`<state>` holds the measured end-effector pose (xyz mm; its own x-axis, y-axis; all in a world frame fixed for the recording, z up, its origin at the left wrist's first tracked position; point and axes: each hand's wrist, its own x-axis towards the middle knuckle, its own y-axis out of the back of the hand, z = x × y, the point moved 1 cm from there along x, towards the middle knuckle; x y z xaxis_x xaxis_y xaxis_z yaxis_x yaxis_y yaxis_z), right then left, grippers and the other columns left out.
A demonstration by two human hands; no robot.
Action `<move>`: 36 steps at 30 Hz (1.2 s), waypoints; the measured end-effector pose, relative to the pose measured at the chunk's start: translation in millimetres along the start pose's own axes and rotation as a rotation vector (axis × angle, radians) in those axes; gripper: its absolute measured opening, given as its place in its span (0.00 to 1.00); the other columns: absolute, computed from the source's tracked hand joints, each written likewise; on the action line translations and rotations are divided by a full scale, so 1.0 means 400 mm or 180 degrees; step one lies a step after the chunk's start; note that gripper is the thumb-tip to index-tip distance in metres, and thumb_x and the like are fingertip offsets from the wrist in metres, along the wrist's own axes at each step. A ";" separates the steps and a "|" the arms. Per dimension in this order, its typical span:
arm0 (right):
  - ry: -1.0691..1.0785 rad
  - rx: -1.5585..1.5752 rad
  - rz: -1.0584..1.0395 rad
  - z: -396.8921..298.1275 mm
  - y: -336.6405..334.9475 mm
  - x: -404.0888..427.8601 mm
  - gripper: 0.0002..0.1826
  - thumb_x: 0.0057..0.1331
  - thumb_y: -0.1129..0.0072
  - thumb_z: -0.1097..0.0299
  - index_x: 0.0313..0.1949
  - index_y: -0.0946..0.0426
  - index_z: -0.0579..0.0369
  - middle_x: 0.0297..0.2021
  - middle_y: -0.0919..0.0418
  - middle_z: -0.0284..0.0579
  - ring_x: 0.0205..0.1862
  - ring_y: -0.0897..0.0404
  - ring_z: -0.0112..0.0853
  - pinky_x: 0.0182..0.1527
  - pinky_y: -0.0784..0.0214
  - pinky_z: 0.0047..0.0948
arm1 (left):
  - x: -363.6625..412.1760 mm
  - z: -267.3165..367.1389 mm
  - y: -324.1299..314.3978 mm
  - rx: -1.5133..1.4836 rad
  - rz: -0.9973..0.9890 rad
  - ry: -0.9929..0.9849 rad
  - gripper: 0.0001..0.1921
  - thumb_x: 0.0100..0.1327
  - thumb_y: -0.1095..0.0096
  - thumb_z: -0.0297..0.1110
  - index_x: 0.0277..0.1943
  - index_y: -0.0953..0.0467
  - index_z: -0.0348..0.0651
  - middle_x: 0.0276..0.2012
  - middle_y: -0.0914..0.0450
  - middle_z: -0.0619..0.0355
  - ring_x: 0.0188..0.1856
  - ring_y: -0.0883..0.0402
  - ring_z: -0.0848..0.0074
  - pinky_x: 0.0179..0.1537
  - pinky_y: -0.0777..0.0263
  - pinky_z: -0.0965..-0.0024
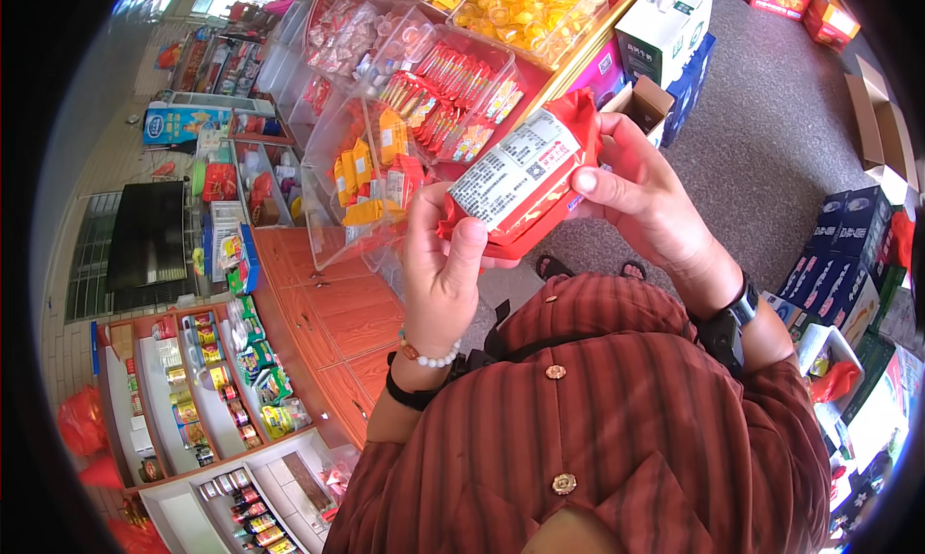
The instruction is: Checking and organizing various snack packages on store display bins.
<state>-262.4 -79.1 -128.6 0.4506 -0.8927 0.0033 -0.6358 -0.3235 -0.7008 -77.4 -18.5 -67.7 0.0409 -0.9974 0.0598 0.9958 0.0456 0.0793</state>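
A red plastic snack packet (524,178) with a white printed panel faces up between my two hands. My left hand (452,254) grips its near left end, thumb on top. At the far right end, my right hand (636,193) holds the crimped wrapper between thumb and fingers. Just beyond my left hand, a clear plastic bin (318,214) holds orange and red packets (394,138). Another clear bin (514,70), filled with small red packets, stands behind the held packet.
A clear bin of yellow jelly cups (535,12) stands at the top. Wooden drawers (325,294) and stocked shelves (191,388) are on the left. Cartons (661,26) stand on the grey floor (766,113) beyond my right hand; stacked blue boxes (831,265) are at the right.
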 end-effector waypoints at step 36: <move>0.1593 -0.1691 -0.0874 -0.002 -0.048 0.029 0.29 0.50 0.31 0.80 0.51 0.31 0.59 0.51 0.28 0.47 0.54 0.27 0.38 0.58 0.35 0.34 | 0.038 -0.008 -0.021 -0.0883 -0.0527 0.0173 0.46 0.54 0.36 0.26 0.72 0.56 0.41 0.63 0.38 0.53 0.64 0.35 0.64 0.65 0.40 0.56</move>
<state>-245.4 -83.5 -114.6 0.3792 -0.7534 0.5371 -0.8143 -0.5475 -0.1930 -85.1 -34.1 -70.7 -0.1266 -0.9918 0.0149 0.9733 -0.1271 -0.1910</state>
